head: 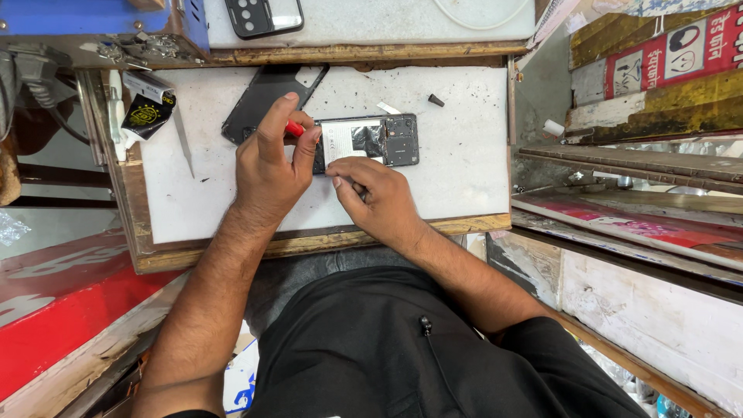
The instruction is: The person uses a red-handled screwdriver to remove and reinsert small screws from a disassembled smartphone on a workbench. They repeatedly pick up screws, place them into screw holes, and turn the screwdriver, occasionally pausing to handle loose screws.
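in the head view, the person sits at a white work board [433, 193] with a wooden frame, and both bare hands meet near its middle. the left hand [267, 166] is closed around a small tool with a red handle [295, 128]; the thumb and the index finger pinch it, and only a short red piece shows between them. the tool's tip is hidden behind the fingers, so i cannot tell what it touches. just to the right lies an opened phone [371, 141], flat on the board, with its inner side up: a white label part in the middle and a dark part at its right end. the right hand [375, 197] rests at the near edge of this phone, fingers curled and pressing down on it, holding nothing else as far as i can see.

far and left of the hands, a black back cover [259, 97] lies on the board, partly under the left hand. a small black piece [436, 100] lies far and right of the phone, apart from it. on the far shelf another phone [263, 15] lies with its camera side up. at the left edge of the board stands a small black and white packet [147, 112].
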The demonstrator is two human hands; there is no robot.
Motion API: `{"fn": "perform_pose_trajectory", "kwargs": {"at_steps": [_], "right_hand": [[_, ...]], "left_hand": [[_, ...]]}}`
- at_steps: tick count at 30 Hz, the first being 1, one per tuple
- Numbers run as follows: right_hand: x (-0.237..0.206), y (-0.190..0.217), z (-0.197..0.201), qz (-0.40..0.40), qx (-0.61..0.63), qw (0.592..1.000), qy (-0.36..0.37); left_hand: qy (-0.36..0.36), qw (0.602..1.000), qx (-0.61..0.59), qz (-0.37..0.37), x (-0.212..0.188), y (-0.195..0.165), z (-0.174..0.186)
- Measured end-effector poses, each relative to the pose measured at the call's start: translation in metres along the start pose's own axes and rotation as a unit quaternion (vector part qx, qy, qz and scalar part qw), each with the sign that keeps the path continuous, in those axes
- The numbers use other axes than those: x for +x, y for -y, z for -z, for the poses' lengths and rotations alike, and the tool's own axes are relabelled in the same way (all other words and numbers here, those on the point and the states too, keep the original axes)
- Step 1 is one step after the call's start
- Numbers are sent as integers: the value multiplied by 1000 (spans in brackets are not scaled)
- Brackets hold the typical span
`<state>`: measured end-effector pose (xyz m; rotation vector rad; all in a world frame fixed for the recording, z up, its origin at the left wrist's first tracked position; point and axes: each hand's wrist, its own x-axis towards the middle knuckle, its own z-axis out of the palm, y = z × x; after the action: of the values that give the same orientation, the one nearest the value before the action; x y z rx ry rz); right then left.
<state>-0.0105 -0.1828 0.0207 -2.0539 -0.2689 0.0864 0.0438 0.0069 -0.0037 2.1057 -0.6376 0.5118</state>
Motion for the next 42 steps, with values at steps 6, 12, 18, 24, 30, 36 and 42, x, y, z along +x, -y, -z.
{"fn": "perform_pose_trajectory", "kwargs": {"at_steps": [6, 12, 18, 24, 30, 36, 42], "right_hand": [[0, -3, -1, 5, 1, 1000, 4], [-3, -9, -2, 30, -12, 999, 5], [-6, -12, 2, 67, 44, 994, 68], [-37, 44, 33, 242, 312, 869, 298], [-46, 94, 71, 362, 478, 707, 374], [-33, 99, 73, 374, 498, 687, 375], [-25, 78, 74, 198, 339, 895, 211]], "left_hand": [[23, 1000, -14, 6, 6, -4, 2], [45, 996, 33, -63, 19, -17, 15], [67, 993, 69, -68, 37, -26, 22], [37, 998, -3, -43, 35, -29, 28], [112, 990, -76, 34, 30, -22, 22], [160, 935, -225, 223, 32, -30, 22], [175, 938, -177, 240, 31, -31, 21]]}}
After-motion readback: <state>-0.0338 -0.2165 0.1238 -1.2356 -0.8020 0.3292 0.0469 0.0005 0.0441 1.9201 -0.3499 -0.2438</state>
